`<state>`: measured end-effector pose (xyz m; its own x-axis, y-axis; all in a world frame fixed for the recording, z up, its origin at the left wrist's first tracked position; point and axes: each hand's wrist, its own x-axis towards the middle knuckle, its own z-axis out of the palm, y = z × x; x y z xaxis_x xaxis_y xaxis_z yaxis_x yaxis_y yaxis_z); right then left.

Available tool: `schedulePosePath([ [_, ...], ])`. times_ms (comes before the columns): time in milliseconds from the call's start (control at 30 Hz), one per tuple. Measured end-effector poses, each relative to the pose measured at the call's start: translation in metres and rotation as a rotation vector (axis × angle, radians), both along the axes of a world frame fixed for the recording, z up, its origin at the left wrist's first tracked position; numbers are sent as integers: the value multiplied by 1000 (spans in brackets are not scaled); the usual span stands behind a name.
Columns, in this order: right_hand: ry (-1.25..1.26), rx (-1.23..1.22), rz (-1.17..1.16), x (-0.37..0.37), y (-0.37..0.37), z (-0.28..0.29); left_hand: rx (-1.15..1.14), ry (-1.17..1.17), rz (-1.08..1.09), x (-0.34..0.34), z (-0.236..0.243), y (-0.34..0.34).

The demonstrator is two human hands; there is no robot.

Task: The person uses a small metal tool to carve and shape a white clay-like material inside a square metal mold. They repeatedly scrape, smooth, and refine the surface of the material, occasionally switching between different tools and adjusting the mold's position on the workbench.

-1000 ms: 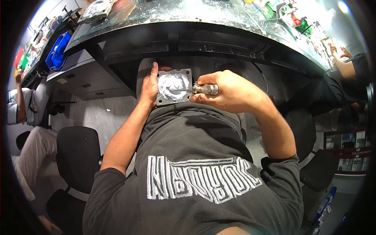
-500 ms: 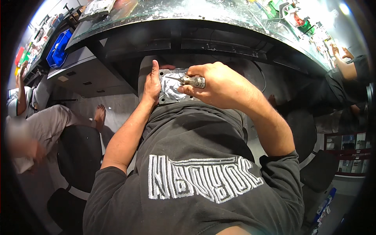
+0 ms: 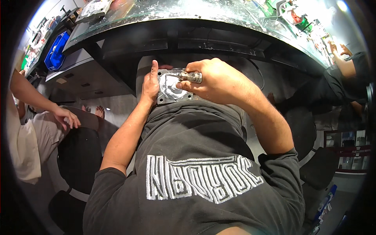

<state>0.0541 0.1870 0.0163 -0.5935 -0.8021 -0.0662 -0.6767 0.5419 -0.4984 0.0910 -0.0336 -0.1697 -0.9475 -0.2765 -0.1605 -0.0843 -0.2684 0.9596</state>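
On my lap lies a square grey metal block (image 3: 167,96) with dark holes near its corners and a silvery, rounded shape in its middle. My left hand (image 3: 150,84) grips its left side, thumb pointing up, the other fingers partly hidden behind the far edge. In my right hand (image 3: 204,77) is a short, stained tool with a thick barrel (image 3: 193,77), held between thumb and fingers. Its narrow front end points left over the upper part of the silvery area. Whether the tip touches the metal, I cannot tell; the tool's exact kind is unclear.
A dark workbench (image 3: 168,24) with a glass-like top runs ahead of my knees. A blue bin (image 3: 57,51) and a drawer cabinet (image 3: 88,80) stand at left. A person's hand (image 3: 65,117) hangs near a black chair (image 3: 80,152); another person (image 3: 344,74) works at right.
The tool has turned and shifted slightly up and left on the block. My left hand keeps its grip. At left, a person has moved closer, an arm now reaching down near the chair.
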Motion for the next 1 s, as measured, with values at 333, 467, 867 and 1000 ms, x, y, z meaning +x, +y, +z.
schedulePosePath([
  [333,-128,49,64,0,-3,9,-14,-7,28,0,2,2],
  [467,-83,64,50,-5,5,8,10,24,8,-4,-7,-2],
  [867,-74,52,-42,0,12,11,13,72,7,-4,-4,-1],
  [1000,-47,58,-43,-7,15,8,58,87,16,-6,-15,-5],
])
